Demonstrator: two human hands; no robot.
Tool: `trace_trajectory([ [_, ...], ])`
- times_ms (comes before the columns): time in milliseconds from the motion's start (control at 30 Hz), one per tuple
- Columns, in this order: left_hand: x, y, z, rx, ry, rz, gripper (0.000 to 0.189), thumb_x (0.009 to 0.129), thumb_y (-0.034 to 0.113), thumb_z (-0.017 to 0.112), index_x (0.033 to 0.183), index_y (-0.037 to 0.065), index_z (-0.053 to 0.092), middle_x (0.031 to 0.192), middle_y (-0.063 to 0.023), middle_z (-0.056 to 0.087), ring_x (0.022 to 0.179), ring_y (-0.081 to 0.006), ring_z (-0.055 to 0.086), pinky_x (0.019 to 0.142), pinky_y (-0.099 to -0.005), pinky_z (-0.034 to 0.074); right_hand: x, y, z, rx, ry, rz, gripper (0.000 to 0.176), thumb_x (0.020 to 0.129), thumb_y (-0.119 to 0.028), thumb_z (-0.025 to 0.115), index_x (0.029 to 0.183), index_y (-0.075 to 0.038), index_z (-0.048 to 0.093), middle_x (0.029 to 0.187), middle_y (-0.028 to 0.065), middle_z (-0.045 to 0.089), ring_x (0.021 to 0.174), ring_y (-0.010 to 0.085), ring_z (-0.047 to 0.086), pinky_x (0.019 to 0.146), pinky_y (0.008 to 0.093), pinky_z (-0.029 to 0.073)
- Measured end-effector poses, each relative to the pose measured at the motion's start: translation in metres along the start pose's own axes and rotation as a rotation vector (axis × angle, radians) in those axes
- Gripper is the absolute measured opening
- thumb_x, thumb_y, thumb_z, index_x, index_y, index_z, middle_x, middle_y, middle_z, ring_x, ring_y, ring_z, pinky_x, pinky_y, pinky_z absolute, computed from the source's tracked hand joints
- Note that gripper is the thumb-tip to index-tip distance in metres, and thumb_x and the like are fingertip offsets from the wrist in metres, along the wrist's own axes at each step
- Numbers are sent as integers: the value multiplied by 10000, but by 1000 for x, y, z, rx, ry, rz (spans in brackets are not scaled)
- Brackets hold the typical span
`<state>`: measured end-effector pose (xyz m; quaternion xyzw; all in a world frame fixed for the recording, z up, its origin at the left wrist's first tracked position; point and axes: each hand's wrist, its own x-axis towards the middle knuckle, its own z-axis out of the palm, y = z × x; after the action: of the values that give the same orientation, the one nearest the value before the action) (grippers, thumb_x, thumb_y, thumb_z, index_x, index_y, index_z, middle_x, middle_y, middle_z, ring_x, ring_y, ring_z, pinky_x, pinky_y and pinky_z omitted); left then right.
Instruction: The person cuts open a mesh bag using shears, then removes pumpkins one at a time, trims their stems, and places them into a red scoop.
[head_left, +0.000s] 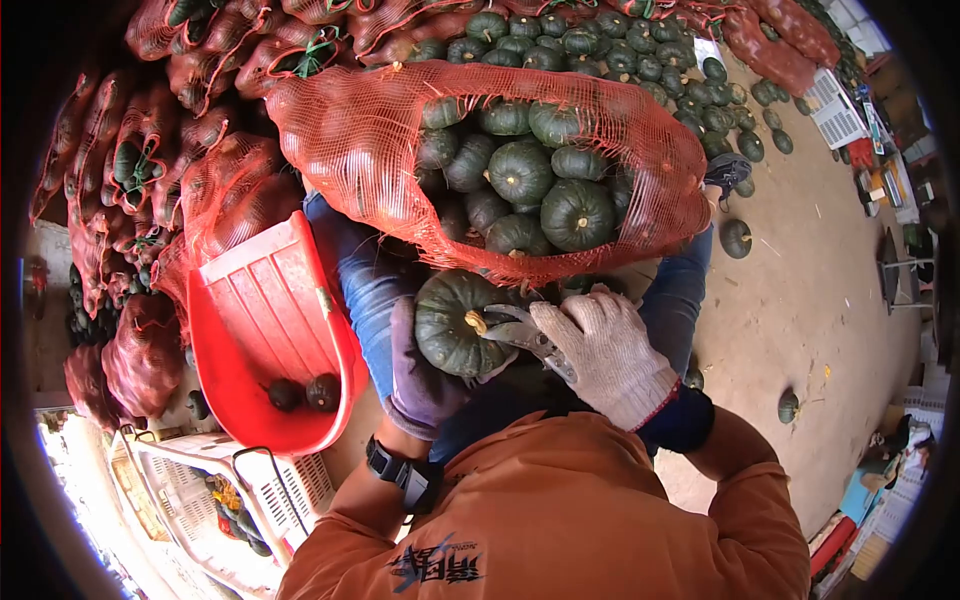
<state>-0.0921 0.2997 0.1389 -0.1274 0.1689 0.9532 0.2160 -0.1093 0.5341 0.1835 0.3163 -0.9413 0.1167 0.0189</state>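
A dark green pumpkin point(450, 325) rests in my left hand point(418, 375), whose purple glove wraps around its left side and underneath. Its short tan stem faces up and to the right. My right hand point(605, 345), in a pale knitted glove, grips a pair of pruning shears point(535, 335), with the blades right at the stem. Just beyond lies a red mesh bag point(350, 150) with a wide opening, and many green pumpkins point(520, 172) show inside it.
A red plastic scoop point(265, 330) with two small dark pumpkins stands at my left. Filled red mesh bags point(145, 345) are stacked behind it. Loose pumpkins point(735, 238) lie on the floor at right, massed farther back. White crates point(215, 480) stand lower left.
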Motion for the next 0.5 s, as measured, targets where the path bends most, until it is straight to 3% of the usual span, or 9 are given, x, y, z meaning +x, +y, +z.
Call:
trace_trajectory([
  [33,1,-2,1,68,22,-46,835,969,715,427,1526,94,413,1489,-160,518,1353,-341,536,1089,-539,478,-2,3,2,-24,31,-53,472,899,-239,677,1349,-139,576,1114,130,572,1100,397,563,1000,543,443],
  [133,4,2,-6,68,-58,-209,804,993,688,390,1530,90,411,1485,-153,523,1350,-327,540,1091,-507,484,-4,10,-2,-22,-20,-117,476,899,-237,679,1343,-122,552,1082,125,601,1039,376,608,959,503,484],
  [233,10,-9,-3,114,14,-64,742,1002,626,451,1526,101,423,1475,-146,532,1333,-321,554,1077,-519,491,2,-3,-18,308,-548,240,489,906,-234,670,1348,-98,509,1038,127,636,935,359,653,891,453,535],
  [267,13,-12,-4,146,64,8,732,1001,615,466,1523,103,428,1470,-144,535,1330,-318,556,1074,-521,492,-4,-3,-4,522,-502,273,485,913,-197,625,1356,-82,464,996,131,654,843,318,677,839,400,564],
  [333,17,-11,-17,120,53,41,716,981,605,517,1491,105,463,1448,-135,551,1307,-321,566,1078,-529,484,-5,-8,1,920,-577,480,455,907,-130,592,1344,-104,470,1004,104,635,864,268,666,883,434,563],
  [400,4,3,-28,26,72,81,722,966,624,528,1473,110,480,1431,-132,561,1289,-324,573,1075,-542,481,-2,-2,-5,1939,-386,823,494,867,-74,614,1334,-156,472,1014,61,608,896,221,640,919,469,549],
  [467,-22,34,-62,82,63,250,735,932,678,528,1433,141,516,1406,-119,576,1241,-331,596,1013,-586,496,-20,31,30,2156,-12,787,534,882,-29,668,1336,-223,463,1026,40,589,938,225,616,999,521,500],
  [500,-43,51,-75,137,199,383,794,923,721,476,1484,161,459,1434,-110,564,1290,-340,563,1059,-614,439,-31,44,42,2016,87,845,499,906,-25,647,1328,-222,469,1027,40,590,946,232,615,1007,535,493],
])
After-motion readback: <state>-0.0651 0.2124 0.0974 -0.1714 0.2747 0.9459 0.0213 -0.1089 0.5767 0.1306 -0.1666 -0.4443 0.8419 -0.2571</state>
